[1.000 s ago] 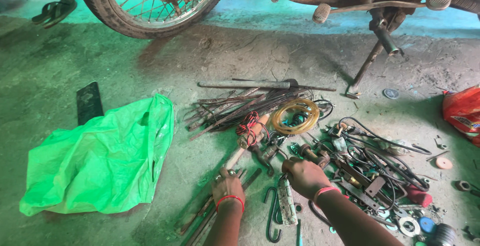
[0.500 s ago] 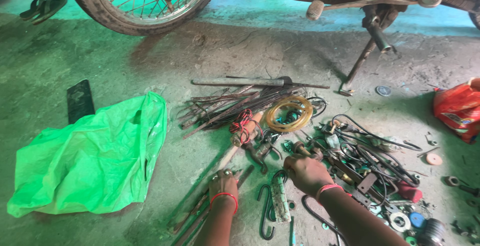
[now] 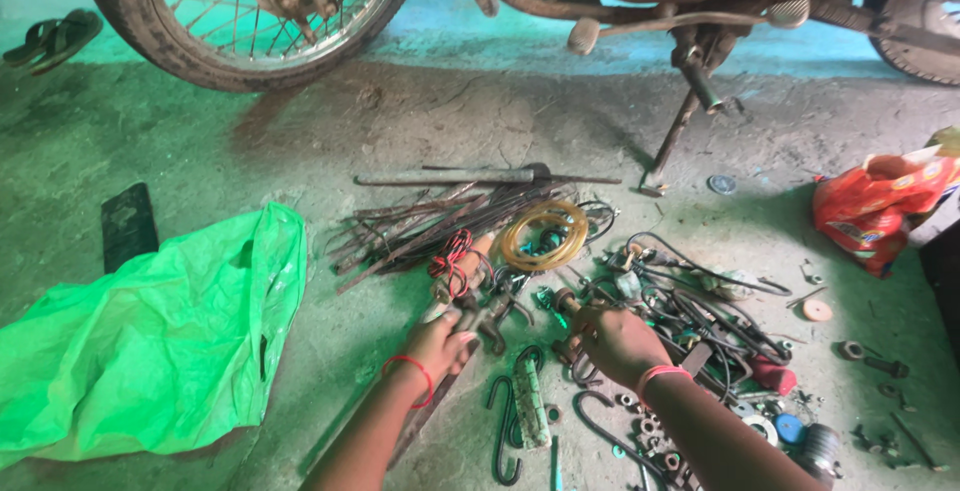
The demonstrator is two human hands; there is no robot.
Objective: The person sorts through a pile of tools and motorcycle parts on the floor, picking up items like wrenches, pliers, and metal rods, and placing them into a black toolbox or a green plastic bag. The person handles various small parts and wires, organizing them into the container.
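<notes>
Left hand (image 3: 440, 343) is closing on a long wooden-handled tool (image 3: 462, 279) slanting up-right toward red wire | right hand (image 3: 613, 339) is gripping a small dark metal part (image 3: 566, 302) just beside it | green plastic bag (image 3: 150, 341) is lying well left.

Bare floor (image 3: 560, 131) beyond scrap pile (image 3: 600, 301)

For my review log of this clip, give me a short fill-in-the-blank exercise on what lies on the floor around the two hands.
1. The crumpled plastic bag left of the left hand is ____ in colour.
2. The coil of translucent yellow tubing lies on the concrete ____.
3. The spoked motorcycle wheel stands at the picture's upper ____.
4. The right hand wears a ____ wristband.

Missing words: green; floor; left; red
</notes>
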